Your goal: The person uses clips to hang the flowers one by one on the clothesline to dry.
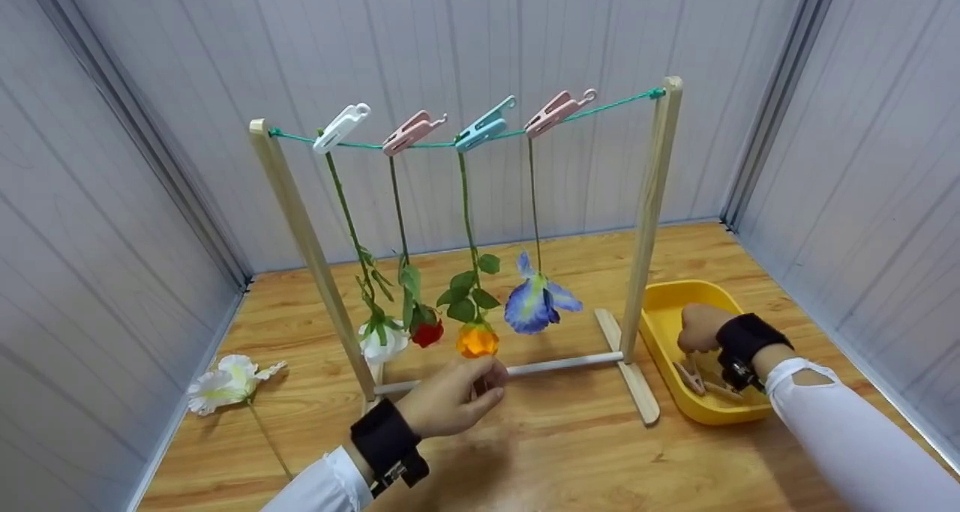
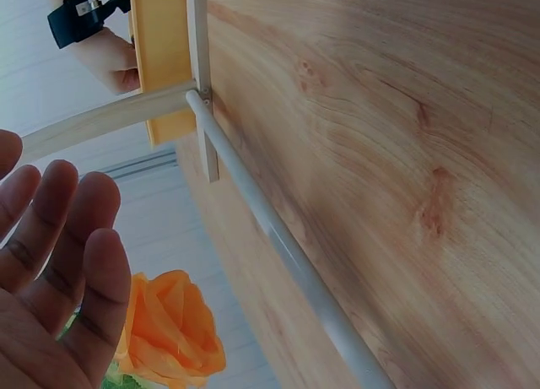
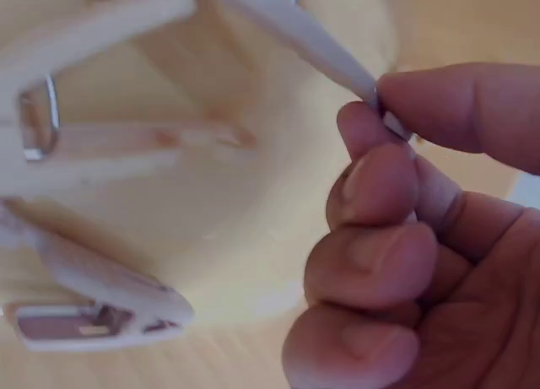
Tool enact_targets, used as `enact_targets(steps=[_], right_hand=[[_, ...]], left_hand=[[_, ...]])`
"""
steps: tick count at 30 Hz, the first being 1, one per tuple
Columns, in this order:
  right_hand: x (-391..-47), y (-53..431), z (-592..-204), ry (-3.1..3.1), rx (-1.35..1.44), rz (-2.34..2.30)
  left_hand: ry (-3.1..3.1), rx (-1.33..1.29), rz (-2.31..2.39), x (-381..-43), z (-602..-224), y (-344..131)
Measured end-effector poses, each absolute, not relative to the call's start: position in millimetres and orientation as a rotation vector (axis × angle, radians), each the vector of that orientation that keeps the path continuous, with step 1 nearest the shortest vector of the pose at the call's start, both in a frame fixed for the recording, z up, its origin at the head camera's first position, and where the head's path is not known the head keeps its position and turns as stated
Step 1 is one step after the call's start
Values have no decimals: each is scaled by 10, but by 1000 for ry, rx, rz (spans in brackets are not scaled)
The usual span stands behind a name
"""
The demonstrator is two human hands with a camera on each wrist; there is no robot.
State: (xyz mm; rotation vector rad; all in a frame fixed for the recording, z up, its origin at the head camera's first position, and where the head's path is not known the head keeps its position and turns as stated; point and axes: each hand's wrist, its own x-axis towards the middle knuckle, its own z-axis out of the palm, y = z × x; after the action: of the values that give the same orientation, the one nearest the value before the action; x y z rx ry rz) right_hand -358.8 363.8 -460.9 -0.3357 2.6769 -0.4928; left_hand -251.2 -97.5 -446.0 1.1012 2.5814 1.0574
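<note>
In the yellow basket (image 1: 694,285) at the right, my right hand (image 1: 701,328) pinches the end of a pale clothespin (image 3: 304,39) between thumb and index finger. More clothespins lie below it, one of them pinkish (image 1: 690,377). My left hand (image 1: 454,399) hovers with loosely bent fingers and holds nothing, just below the orange flower (image 1: 478,339). That flower hangs head down from a blue clothespin (image 1: 484,127) on the green cord (image 1: 615,106). Beside it hang a white flower (image 1: 384,341), a red rose (image 1: 427,333) and a blue-purple flower (image 1: 531,306), each clipped by its stem.
A wooden rack with a left post (image 1: 307,242), a right post (image 1: 654,227) and a low white crossbar (image 1: 562,364) carries the cord. One white flower (image 1: 225,383) with its stem lies on the wooden table (image 1: 570,452) at the left. Pale panel walls (image 1: 480,40) enclose the table.
</note>
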Motion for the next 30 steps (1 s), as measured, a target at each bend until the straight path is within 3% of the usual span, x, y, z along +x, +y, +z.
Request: enact_targets(steps=[11, 21, 30], right_hand=[[-3483, 3689, -4221, 2768, -489, -621], [-3164, 3415, -3795, 2881, -594, -711], [-2870, 3016, -3796, 2857, -976, -1023]], left_hand=[[2586, 1069, 1068, -2504, -4443, -972], [2609, 1034, 1206, -2486, -4409, -953], [2571, 979, 1279, -2459, -4390, -890]])
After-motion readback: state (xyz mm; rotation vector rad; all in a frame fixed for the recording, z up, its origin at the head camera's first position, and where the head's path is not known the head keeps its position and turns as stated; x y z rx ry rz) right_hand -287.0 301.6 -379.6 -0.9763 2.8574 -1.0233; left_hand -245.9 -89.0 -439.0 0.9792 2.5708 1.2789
